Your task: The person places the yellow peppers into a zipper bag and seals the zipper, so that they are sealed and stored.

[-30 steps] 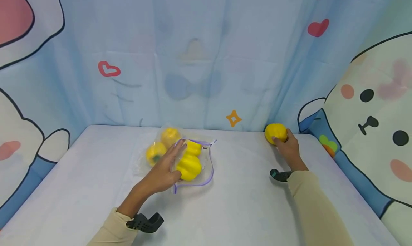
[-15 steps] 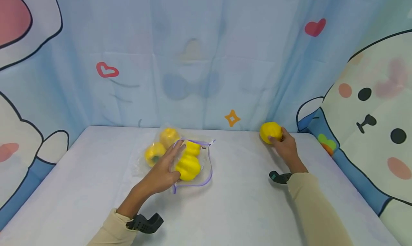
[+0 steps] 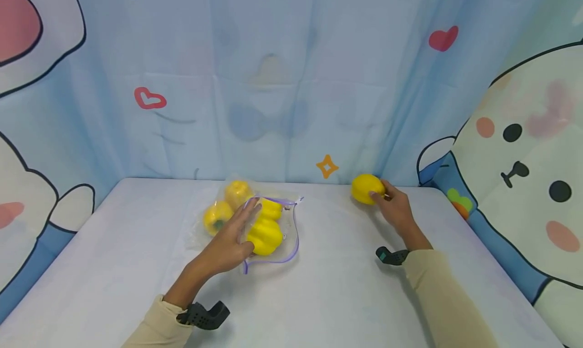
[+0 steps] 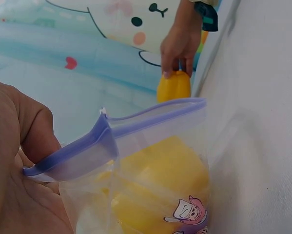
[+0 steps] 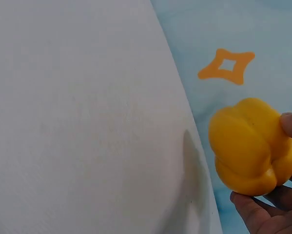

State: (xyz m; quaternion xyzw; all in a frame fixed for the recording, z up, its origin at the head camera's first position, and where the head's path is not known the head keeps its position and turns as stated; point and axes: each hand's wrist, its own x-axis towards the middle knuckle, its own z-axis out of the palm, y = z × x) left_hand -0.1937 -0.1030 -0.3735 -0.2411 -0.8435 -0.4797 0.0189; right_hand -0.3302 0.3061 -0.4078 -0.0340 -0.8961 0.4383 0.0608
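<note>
My right hand [image 3: 397, 211] holds a yellow bell pepper [image 3: 363, 188] by the fingertips and thumb, near the table's back edge. In the right wrist view, the lobed end of this pepper [image 5: 245, 146] faces the camera. Left of centre lies a clear zip bag [image 3: 291, 244] with a purple zipper edge, its mouth spread and facing right. Several yellow bell peppers [image 3: 266, 237] are inside it. My left hand [image 3: 227, 249] grips the bag near its mouth. In the left wrist view, the thumb curls over the purple zipper strip [image 4: 82, 148]; some fingers are hidden.
A white table [image 3: 328, 297] carries everything. Behind it hangs a light blue curtain [image 3: 182, 44] with cartoon prints, which also borders both sides. Dark wrist straps [image 3: 205, 316] sit on both forearms, below beige sleeves.
My right hand has carried the bell pepper leftward along the back of the table, closer to the bag. The left hand and the bag stay nearly still.
</note>
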